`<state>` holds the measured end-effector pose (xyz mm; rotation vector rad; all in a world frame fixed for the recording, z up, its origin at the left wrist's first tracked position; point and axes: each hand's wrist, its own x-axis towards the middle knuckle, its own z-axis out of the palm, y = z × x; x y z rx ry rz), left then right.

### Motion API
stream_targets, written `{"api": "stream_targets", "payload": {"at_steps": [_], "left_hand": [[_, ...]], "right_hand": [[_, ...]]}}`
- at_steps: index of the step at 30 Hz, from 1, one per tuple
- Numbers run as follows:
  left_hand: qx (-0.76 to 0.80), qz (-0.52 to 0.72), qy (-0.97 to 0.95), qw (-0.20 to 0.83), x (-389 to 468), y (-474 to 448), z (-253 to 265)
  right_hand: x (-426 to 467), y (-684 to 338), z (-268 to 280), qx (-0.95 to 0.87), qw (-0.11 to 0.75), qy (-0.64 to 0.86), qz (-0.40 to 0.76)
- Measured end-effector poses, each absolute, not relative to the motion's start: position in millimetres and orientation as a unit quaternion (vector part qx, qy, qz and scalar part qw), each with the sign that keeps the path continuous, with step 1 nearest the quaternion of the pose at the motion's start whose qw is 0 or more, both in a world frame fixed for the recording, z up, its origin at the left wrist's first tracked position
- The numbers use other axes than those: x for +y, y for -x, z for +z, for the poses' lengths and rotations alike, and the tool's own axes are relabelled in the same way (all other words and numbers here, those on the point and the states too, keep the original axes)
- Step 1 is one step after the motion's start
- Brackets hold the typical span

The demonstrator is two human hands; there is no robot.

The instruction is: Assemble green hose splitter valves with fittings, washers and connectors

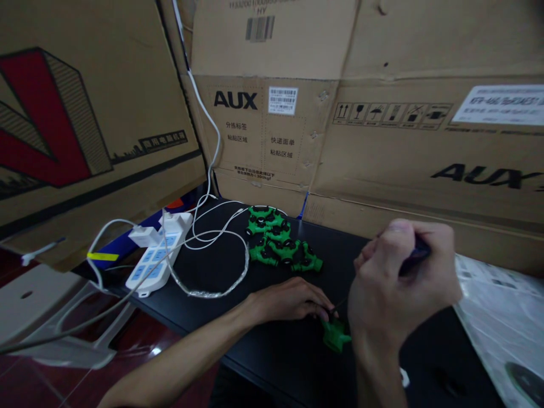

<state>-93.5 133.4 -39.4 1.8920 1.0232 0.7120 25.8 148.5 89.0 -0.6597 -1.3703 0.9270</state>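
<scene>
My left hand [300,301] is closed at the black desk's front part, its fingertips pinching a green plastic fitting [335,335] against the surface. My right hand [402,277] is raised to the right of it, wrapped in a fist round the dark handle of a screwdriver [416,254]. A thin dark shaft slants down toward the fitting; where its tip meets the part is hard to make out. Beyond my left hand lies a group of similar green Y-shaped fittings [278,241] with black parts on them.
A white power strip [155,255] with plugged-in adapters and looping white cables stands at the left. Cardboard boxes [263,130] wall off the back and left. Clear plastic wrap [505,323] lies at the right. A pale stool [38,317] stands below the desk's left edge.
</scene>
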Motion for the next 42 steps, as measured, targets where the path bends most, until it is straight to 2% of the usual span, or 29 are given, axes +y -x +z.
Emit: {"api": "stream_targets", "payload": {"at_steps": [3,11,21,31,37,42], "left_hand": [[0.407,0.285,-0.759,0.420,133.1,94.4,-37.9],[0.388,0.265,-0.770,0.432,135.3,97.8,-36.6],[0.385,0.252,-0.750,0.475,139.2,104.3,-42.1],[0.406,0.266,-0.741,0.464,139.8,106.3,-43.2],[0.405,0.289,-0.776,0.387,136.3,99.3,-34.7],[0.409,0.288,-0.776,0.384,134.4,94.5,-32.2]], "right_hand": [[147.3,-21.7,93.9,-0.581,0.668,0.307,0.349],[164.9,-37.3,97.0,-0.577,0.561,0.188,0.562],[165.5,-47.8,107.2,-0.593,0.465,0.100,0.650],[181.1,-56.3,121.7,-0.612,0.273,-0.002,0.742],[179.6,-55.3,109.5,-0.598,0.358,0.039,0.716],[169.8,-51.8,101.0,-0.598,0.478,0.077,0.639]]}}
